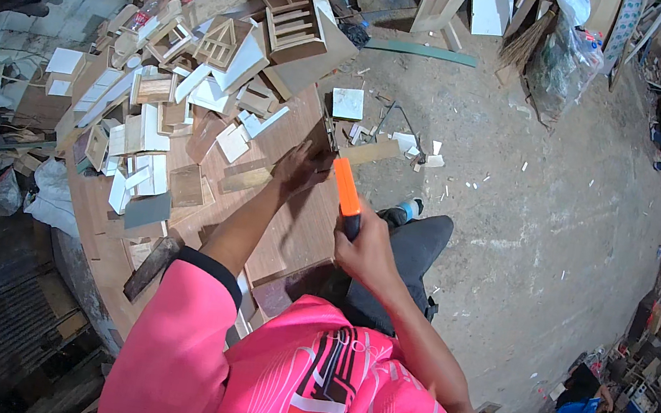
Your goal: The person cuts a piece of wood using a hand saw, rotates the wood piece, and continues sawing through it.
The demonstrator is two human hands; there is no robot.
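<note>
My right hand (364, 247) is closed around the black grip of an orange hand tool (347, 189). Its exact kind does not show. The tool's orange end points away from me, close to my left hand (302, 170). That hand is at the right edge of the brown wooden worktop (292, 239), palm side hidden. Its fingers are dark and partly hidden, so whether they grip anything is unclear. Beside its wrist lies a flat strip of wood (246, 178).
Small wooden boxes and house-shaped pieces (222, 43) crowd the worktop's far left. A white square (347, 103) and scraps lie on the concrete floor (529, 234) beyond. A broom (529, 44) and a plastic bag (565, 70) stand far right. Another person (583, 394) is at lower right.
</note>
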